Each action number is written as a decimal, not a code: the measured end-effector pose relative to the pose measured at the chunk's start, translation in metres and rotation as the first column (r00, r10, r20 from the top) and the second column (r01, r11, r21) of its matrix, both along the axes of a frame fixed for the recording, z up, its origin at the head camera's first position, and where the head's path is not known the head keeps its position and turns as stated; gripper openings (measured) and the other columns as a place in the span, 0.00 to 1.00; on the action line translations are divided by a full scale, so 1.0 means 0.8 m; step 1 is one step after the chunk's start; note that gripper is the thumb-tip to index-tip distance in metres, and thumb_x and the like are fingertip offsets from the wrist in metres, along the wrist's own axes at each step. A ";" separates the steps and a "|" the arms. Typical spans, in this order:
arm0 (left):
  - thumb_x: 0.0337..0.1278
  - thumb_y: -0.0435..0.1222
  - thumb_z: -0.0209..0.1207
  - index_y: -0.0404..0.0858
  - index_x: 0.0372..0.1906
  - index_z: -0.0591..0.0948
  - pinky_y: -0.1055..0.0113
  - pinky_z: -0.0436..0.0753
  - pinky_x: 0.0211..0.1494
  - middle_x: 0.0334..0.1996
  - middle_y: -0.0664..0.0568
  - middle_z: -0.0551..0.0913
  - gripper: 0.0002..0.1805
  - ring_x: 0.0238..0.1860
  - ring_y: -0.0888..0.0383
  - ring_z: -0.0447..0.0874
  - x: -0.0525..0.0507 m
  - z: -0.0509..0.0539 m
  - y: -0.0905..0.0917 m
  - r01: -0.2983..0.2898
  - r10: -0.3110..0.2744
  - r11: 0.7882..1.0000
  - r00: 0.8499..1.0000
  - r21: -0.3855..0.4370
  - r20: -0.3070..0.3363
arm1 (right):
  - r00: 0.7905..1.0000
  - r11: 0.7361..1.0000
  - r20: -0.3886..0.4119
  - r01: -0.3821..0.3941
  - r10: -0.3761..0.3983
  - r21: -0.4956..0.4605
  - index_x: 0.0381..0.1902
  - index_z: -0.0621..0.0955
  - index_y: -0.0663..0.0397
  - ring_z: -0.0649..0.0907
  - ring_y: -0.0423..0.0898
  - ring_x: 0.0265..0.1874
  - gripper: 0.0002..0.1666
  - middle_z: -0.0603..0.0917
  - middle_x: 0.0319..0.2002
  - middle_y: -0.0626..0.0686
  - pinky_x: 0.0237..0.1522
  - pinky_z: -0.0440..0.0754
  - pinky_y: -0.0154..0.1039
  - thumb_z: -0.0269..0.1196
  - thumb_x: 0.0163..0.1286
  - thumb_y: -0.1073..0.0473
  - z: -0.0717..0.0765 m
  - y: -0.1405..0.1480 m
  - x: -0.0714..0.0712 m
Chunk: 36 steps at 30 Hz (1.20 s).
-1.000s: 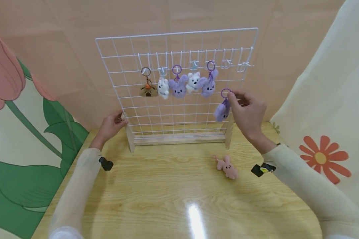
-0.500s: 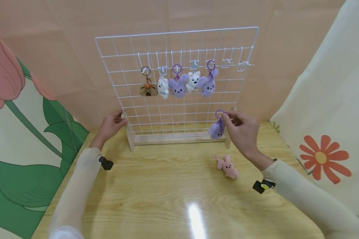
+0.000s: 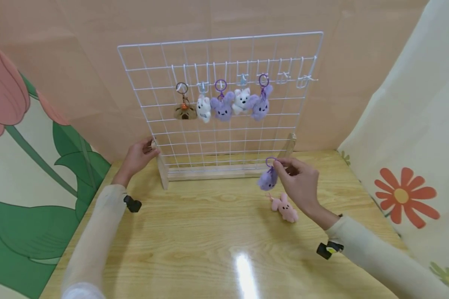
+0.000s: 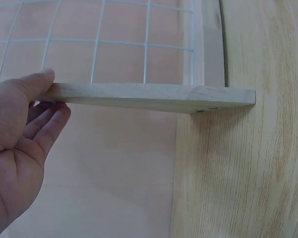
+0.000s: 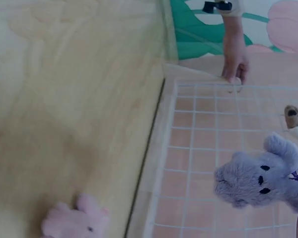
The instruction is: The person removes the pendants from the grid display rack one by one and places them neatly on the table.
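Wood-grain table [image 3: 187, 232] | right hand [image 3: 301, 180] pinching purple plush keychain [image 3: 267, 180] | pink plush [image 3: 287, 211] lying five o'clock | left hand [image 3: 137, 158] gripping wooden upright [image 4: 154, 92]

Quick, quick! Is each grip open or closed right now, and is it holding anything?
Left grip: closed, holding the end of the wooden side post.
Right grip: closed, holding a purple plush keychain.

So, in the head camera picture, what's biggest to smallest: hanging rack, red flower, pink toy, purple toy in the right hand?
Hanging rack
Red flower
Pink toy and held purple toy: can't rank; they look close, fingers may hide some purple.
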<state>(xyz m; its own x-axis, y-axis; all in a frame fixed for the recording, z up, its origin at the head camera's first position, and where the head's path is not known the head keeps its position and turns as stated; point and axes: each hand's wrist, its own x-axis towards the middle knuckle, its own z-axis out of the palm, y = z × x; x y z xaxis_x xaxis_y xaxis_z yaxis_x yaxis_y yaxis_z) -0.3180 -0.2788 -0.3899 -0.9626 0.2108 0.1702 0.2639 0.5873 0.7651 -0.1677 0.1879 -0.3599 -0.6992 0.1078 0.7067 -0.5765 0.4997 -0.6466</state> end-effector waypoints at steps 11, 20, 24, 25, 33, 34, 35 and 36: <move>0.75 0.38 0.58 0.26 0.78 0.57 0.45 0.77 0.69 0.73 0.28 0.65 0.37 0.70 0.34 0.70 -0.002 -0.003 -0.001 0.012 -0.012 1.000 1.000 -0.003 -0.001 | 0.992 1.000 0.124 0.001 -0.002 0.011 0.35 0.89 0.67 0.78 0.39 0.18 0.02 0.88 0.25 0.58 0.16 0.72 0.22 0.70 0.65 0.72 -0.029 0.002 0.028; 0.75 0.37 0.58 0.26 0.78 0.58 0.45 0.77 0.68 0.72 0.27 0.65 0.36 0.70 0.33 0.71 0.000 -0.003 0.000 0.013 -0.013 1.000 1.000 -0.002 -0.016 | 0.974 1.000 0.228 -0.017 0.021 -0.016 0.34 0.89 0.65 0.76 0.37 0.14 0.02 0.86 0.22 0.58 0.12 0.72 0.24 0.70 0.65 0.70 -0.045 0.000 0.052; 0.75 0.36 0.58 0.25 0.78 0.58 0.46 0.78 0.68 0.72 0.27 0.66 0.36 0.69 0.34 0.72 -0.001 -0.004 0.000 0.010 -0.010 1.000 1.000 -0.001 -0.017 | 0.960 0.999 0.276 -0.036 0.042 -0.027 0.35 0.89 0.65 0.75 0.36 0.12 0.02 0.85 0.21 0.59 0.08 0.71 0.27 0.70 0.66 0.70 -0.058 0.002 0.061; 0.75 0.37 0.58 0.25 0.77 0.58 0.45 0.78 0.68 0.72 0.27 0.66 0.36 0.69 0.34 0.71 -0.001 -0.005 -0.001 0.010 -0.010 1.000 1.000 -0.001 -0.016 | 0.960 0.999 0.279 -0.030 0.034 -0.020 0.35 0.89 0.65 0.76 0.37 0.13 0.02 0.86 0.22 0.59 0.10 0.72 0.26 0.71 0.65 0.69 -0.063 0.003 0.062; 0.75 0.37 0.59 0.26 0.78 0.58 0.45 0.77 0.68 0.71 0.27 0.67 0.37 0.70 0.34 0.71 0.000 -0.005 -0.001 0.011 -0.011 1.000 1.000 0.021 -0.013 | 0.966 1.000 0.258 -0.006 0.002 0.017 0.34 0.91 0.56 0.79 0.37 0.18 0.03 0.87 0.24 0.46 0.17 0.75 0.24 0.74 0.63 0.67 -0.118 0.014 0.065; 0.75 0.36 0.59 0.26 0.78 0.58 0.45 0.77 0.68 0.71 0.27 0.67 0.37 0.70 0.34 0.70 0.000 -0.005 -0.001 0.012 -0.012 1.000 1.000 0.026 -0.014 | 0.966 1.000 0.260 -0.010 0.006 0.015 0.34 0.91 0.55 0.79 0.37 0.18 0.03 0.87 0.24 0.46 0.17 0.76 0.25 0.74 0.63 0.67 -0.123 0.015 0.066; 0.74 0.36 0.59 0.26 0.78 0.58 0.45 0.77 0.68 0.71 0.27 0.67 0.37 0.70 0.34 0.70 -0.001 -0.005 -0.002 0.013 -0.012 0.999 1.000 0.029 -0.014 | 0.965 1.000 0.263 -0.016 0.012 0.010 0.34 0.91 0.54 0.80 0.37 0.18 0.04 0.87 0.24 0.45 0.17 0.76 0.25 0.74 0.63 0.67 -0.127 0.015 0.068; 0.74 0.36 0.59 0.26 0.78 0.58 0.45 0.77 0.68 0.71 0.27 0.67 0.37 0.70 0.34 0.71 -0.001 -0.005 -0.001 0.013 -0.013 0.999 1.000 0.029 -0.016 | 0.964 1.000 0.265 -0.019 0.016 0.007 0.34 0.91 0.53 0.80 0.37 0.18 0.05 0.87 0.25 0.45 0.18 0.77 0.25 0.74 0.62 0.67 -0.130 0.015 0.069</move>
<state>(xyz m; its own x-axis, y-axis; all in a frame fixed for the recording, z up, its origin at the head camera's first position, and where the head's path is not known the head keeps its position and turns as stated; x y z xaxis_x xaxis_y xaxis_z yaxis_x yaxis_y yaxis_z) -0.3190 -0.2799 -0.3942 -0.9570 0.2179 0.1917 0.2835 0.5609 0.7778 -0.1128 0.1998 -0.4643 -0.8632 0.0884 0.4971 -0.3940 0.4976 -0.7727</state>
